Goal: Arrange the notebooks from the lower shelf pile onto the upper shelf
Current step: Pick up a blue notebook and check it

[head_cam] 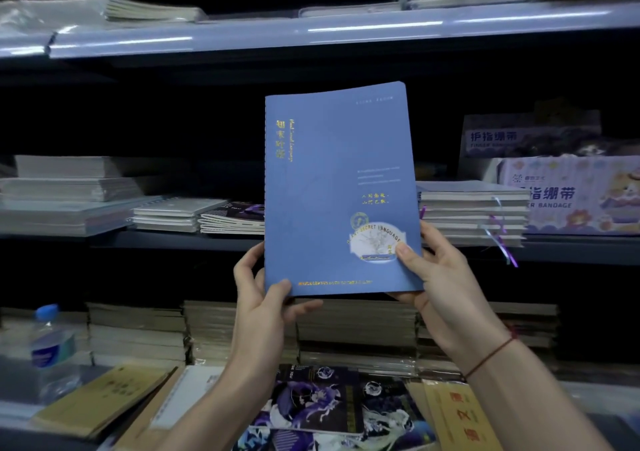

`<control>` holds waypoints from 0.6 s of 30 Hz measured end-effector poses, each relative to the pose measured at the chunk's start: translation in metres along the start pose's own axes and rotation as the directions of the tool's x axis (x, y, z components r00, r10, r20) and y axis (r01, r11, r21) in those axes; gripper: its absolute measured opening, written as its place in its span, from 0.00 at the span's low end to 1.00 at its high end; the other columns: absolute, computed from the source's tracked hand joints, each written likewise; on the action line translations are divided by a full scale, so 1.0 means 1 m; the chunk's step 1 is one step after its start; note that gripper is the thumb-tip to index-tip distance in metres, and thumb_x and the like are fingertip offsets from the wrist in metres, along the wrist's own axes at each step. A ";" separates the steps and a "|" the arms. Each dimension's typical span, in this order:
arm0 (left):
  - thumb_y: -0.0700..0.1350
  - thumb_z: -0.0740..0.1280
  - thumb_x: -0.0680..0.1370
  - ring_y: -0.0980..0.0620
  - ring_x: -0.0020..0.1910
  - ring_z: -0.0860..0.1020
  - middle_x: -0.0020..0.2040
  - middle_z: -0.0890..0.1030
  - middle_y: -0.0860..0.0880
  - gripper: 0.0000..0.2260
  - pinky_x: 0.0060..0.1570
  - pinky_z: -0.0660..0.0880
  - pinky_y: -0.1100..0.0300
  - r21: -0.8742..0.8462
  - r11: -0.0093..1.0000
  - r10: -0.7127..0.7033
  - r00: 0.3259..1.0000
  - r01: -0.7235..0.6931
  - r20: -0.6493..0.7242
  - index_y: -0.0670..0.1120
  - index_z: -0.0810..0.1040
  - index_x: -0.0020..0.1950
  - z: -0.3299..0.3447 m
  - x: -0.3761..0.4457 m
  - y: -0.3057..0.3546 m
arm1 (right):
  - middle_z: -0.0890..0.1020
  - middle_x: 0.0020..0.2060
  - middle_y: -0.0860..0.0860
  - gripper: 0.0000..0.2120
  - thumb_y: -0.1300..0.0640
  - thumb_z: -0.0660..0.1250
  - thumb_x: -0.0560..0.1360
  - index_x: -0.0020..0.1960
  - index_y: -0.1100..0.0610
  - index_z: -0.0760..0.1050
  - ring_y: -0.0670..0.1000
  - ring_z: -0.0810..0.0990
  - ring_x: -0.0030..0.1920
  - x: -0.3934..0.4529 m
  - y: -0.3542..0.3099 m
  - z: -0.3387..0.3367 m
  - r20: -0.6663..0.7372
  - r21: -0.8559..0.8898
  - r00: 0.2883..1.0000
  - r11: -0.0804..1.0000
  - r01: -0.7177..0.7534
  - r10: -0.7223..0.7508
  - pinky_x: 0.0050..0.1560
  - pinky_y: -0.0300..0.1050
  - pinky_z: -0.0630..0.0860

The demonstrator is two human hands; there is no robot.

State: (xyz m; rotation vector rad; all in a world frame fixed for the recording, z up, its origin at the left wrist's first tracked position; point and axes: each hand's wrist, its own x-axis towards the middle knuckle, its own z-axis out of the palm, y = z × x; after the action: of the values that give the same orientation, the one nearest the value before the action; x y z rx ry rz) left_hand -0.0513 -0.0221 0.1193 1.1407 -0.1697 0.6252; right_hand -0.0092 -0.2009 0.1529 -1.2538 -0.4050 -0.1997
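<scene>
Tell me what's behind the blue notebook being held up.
Behind the blue notebook lies a dark shelf bay, with notebook stacks showing at its left and stacks at its right. Whatever sits directly behind it is covered.

A blue notebook (341, 187) carried an oval badge reading "SECRET LANGUAGE"; its gold Chinese title down the spine side was too blurred to read. A pale box (568, 194) on the right showed "指绷带" over "BANDAGE". The darker box (530, 135) behind it read "护指绷带".
</scene>
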 end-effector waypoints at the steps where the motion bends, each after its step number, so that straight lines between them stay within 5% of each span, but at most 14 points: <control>1: 0.30 0.54 0.79 0.51 0.48 0.82 0.58 0.79 0.49 0.19 0.36 0.81 0.57 -0.007 1.000 0.004 1.000 -0.004 -0.006 0.52 0.66 0.61 0.000 0.001 -0.001 | 0.84 0.51 0.48 0.16 0.65 0.60 0.79 0.61 0.47 0.74 0.50 0.83 0.47 0.000 0.000 0.000 0.002 0.002 1.000 1.000 0.001 -0.001 0.42 0.51 0.80; 15: 0.28 0.53 0.79 0.53 0.45 0.81 0.57 0.79 0.48 0.18 0.33 0.79 0.61 -0.047 0.998 0.035 0.995 -0.039 -0.090 0.51 0.68 0.57 0.004 0.005 -0.009 | 0.84 0.53 0.49 0.17 0.63 0.61 0.80 0.64 0.47 0.73 0.54 0.83 0.52 0.002 0.004 -0.001 0.036 0.007 0.998 0.998 -0.055 0.055 0.55 0.60 0.76; 18: 0.29 0.54 0.79 0.50 0.47 0.81 0.58 0.79 0.45 0.17 0.33 0.80 0.60 -0.044 0.998 0.040 0.995 -0.044 -0.094 0.49 0.68 0.59 0.003 0.005 -0.008 | 0.85 0.52 0.50 0.16 0.63 0.61 0.79 0.64 0.50 0.73 0.51 0.83 0.47 0.002 0.003 -0.001 0.036 0.009 0.997 0.998 -0.067 0.066 0.48 0.53 0.78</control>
State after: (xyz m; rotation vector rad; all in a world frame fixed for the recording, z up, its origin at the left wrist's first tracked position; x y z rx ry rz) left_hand -0.0425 -0.0248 0.1160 1.0642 -0.1282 0.7068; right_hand -0.0060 -0.2010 0.1512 -1.2602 -0.3939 -0.1188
